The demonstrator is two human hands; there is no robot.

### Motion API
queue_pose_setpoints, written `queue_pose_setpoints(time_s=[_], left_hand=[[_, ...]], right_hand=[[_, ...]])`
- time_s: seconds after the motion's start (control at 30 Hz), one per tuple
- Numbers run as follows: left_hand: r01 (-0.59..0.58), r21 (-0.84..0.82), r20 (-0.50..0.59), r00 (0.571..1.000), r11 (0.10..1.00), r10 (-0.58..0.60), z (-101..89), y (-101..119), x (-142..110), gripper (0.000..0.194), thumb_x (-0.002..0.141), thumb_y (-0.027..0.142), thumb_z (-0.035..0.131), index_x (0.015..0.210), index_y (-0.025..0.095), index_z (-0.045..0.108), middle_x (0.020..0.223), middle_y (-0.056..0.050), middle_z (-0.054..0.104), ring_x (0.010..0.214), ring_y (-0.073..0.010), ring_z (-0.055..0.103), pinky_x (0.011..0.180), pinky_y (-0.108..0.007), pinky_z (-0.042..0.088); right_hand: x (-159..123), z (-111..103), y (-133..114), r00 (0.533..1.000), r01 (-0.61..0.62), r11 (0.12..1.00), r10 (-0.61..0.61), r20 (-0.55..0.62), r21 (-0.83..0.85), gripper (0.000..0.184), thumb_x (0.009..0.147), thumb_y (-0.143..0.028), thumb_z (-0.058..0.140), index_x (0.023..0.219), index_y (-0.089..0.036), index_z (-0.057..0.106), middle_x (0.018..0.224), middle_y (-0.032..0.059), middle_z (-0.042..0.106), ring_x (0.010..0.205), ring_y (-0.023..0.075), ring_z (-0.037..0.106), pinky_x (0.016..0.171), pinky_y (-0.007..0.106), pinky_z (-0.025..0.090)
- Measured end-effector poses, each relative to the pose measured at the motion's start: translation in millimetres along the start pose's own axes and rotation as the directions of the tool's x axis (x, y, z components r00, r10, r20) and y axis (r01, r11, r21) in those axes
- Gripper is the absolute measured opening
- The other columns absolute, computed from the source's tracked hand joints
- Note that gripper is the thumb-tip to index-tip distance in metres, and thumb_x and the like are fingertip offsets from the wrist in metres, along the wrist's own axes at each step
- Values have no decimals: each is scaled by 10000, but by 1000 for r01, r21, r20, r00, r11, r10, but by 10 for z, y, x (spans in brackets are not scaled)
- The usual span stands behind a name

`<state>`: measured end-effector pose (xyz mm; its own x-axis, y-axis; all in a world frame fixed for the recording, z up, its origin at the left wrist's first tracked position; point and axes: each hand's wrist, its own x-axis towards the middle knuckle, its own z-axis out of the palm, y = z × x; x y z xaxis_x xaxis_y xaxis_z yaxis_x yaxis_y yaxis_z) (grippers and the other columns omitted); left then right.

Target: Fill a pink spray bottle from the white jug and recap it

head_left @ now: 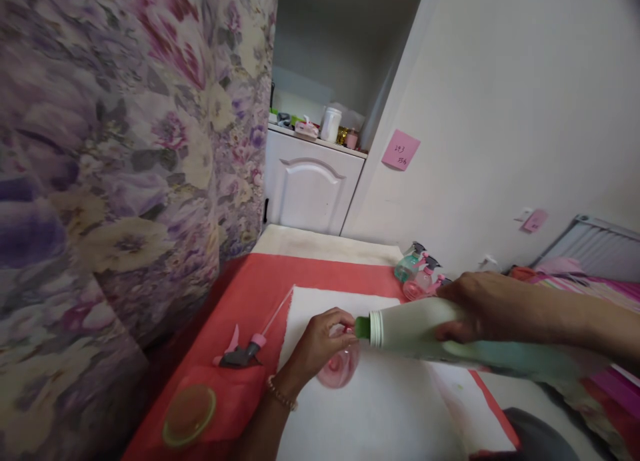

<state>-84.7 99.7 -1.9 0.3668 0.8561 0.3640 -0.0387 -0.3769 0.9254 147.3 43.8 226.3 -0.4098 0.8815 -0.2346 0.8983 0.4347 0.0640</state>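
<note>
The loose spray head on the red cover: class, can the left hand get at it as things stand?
Probably not without letting go: the left hand holds the pink bottle near its neck. Otherwise the way looks free, as the spray head lies nearby with nothing seen standing between.

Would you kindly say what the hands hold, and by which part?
Left hand: pink bottle, near its top. Right hand: large green bottle, around its body.

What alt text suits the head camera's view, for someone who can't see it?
A person's right hand holds a big pale green bottle tipped sideways, its mouth close to a round pink bottle in the left hand. A spray head lies on the red cover; spray bottles stand toward the far right.
</note>
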Motion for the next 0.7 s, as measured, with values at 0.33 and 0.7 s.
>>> queue_pose_setpoints(time_s=[0.33, 0.7], left_hand=[[17, -4, 2, 1000, 1000, -17, -5, 11, 6, 114, 734, 135, 657, 833, 180, 693, 902, -35, 655, 897, -178, 612, 825, -283, 450], [20, 12, -9, 1000, 1000, -20, -8, 12, 15, 97, 748, 169, 665, 840, 185, 692, 912, -35, 661, 903, -175, 618, 828, -275, 455]], right_hand=[[-1, 17, 11, 1000, 2, 1000, -2, -4, 7, 318, 812, -522, 607, 759, -210, 642, 657, 34, 701, 553, 172, 627, 502, 257, 370], [-34, 175, 106, 999, -37, 992, 36, 13, 116, 350, 803, -548, 608, 826, -203, 657, 725, 39, 710, 622, 189, 646, 562, 270, 428]])
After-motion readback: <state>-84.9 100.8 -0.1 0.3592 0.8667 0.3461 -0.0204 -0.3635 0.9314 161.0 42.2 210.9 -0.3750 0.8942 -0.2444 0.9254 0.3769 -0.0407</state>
